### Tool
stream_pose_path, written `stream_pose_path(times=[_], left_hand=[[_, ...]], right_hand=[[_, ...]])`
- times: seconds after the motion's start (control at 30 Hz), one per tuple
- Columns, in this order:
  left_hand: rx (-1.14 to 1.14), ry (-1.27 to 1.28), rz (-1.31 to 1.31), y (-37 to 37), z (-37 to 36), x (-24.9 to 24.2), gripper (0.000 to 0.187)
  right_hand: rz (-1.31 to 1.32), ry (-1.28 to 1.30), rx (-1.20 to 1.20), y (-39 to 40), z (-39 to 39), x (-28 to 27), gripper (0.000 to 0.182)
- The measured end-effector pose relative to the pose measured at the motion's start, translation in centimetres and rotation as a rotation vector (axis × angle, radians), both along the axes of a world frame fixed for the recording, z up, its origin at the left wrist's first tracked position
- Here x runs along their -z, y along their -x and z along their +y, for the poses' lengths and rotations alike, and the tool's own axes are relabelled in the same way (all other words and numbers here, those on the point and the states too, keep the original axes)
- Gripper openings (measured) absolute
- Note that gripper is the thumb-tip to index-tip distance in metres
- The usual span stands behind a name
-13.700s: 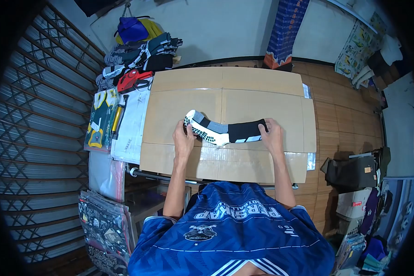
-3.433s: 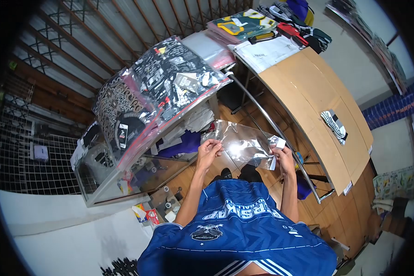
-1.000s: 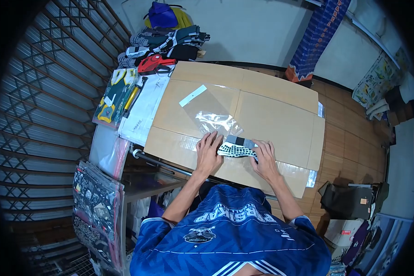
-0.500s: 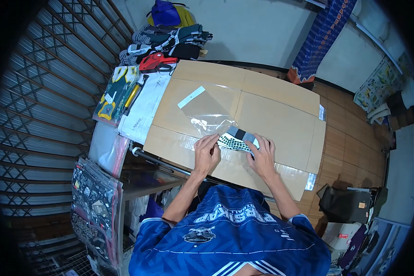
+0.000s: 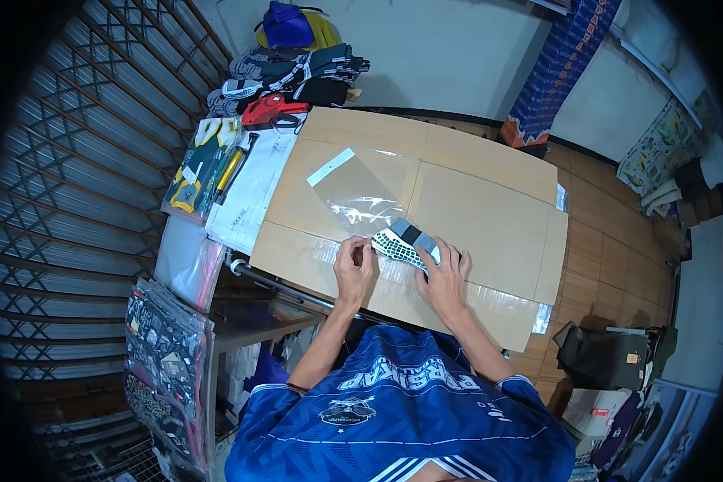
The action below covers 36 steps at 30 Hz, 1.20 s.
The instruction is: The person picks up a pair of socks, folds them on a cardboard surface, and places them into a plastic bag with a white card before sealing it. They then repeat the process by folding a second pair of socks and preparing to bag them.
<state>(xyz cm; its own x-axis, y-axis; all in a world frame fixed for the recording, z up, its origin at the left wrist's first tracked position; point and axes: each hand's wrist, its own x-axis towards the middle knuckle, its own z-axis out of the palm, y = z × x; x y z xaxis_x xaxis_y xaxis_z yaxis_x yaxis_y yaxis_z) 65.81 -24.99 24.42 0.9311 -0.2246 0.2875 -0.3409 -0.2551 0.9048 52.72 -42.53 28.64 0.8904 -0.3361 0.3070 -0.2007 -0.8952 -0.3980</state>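
A folded sock [image 5: 406,243], grey and black with a white side dotted in dark green, lies on the cardboard sheet [image 5: 482,209]. My right hand [image 5: 446,279] grips its right end, thumb and fingers on the fabric. At the left end of the sock is my left hand [image 5: 353,269], its thumb and fingertips pinched together; what is between them is too small to make out. Just above the hands, a clear plastic bag [image 5: 361,189] with a white header strip lies flat on the cardboard.
Packaged green and yellow clothing [image 5: 201,165], a yellow-black tool [image 5: 234,169] and a red device [image 5: 271,111] are at the left. Behind them rises a stack of folded socks [image 5: 297,71]. Packed dark garments [image 5: 165,353] hang below left.
The sock has shifted slightly left and tilted more, with my right hand moving left along with it. My left hand has moved a little left and its fingers have curled into a pinch.
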Motion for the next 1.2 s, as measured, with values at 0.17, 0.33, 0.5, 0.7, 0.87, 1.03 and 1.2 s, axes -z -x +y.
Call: stream_pose_path(times=[0.17,0.33,0.5,0.7,0.87,1.03,1.2], left_hand=[[-0.020,-0.022,-0.096,-0.2,0.0,0.3,0.015],[-0.017,-0.029,-0.114,-0.2,0.2,0.6,0.015],[-0.016,-0.029,-0.109,-0.1,0.3,0.7,0.017],[-0.068,-0.035,-0.045,0.5,-0.1,-0.9,0.029],[-0.061,-0.208,-0.182,0.2,0.0,-1.4,0.041],[-0.058,-0.222,-0.186,0.2,-0.1,-1.6,0.032],[-0.056,-0.188,-0.153,0.2,-0.2,-1.7,0.015]], right_hand=[[-0.006,-0.003,0.021,-0.6,1.1,-0.4,0.043],[-0.021,-0.024,0.026,-1.9,2.3,-0.4,0.043],[-0.067,-0.047,0.017,-4.3,3.2,0.4,0.044],[-0.084,-0.068,-0.018,-5.1,3.4,-0.4,0.052],[-0.084,-0.119,-0.029,-2.2,2.9,-0.6,0.062],[-0.099,-0.180,-0.019,-0.1,2.3,0.7,0.054],[-0.097,-0.180,-0.028,-0.6,2.3,0.5,0.045]])
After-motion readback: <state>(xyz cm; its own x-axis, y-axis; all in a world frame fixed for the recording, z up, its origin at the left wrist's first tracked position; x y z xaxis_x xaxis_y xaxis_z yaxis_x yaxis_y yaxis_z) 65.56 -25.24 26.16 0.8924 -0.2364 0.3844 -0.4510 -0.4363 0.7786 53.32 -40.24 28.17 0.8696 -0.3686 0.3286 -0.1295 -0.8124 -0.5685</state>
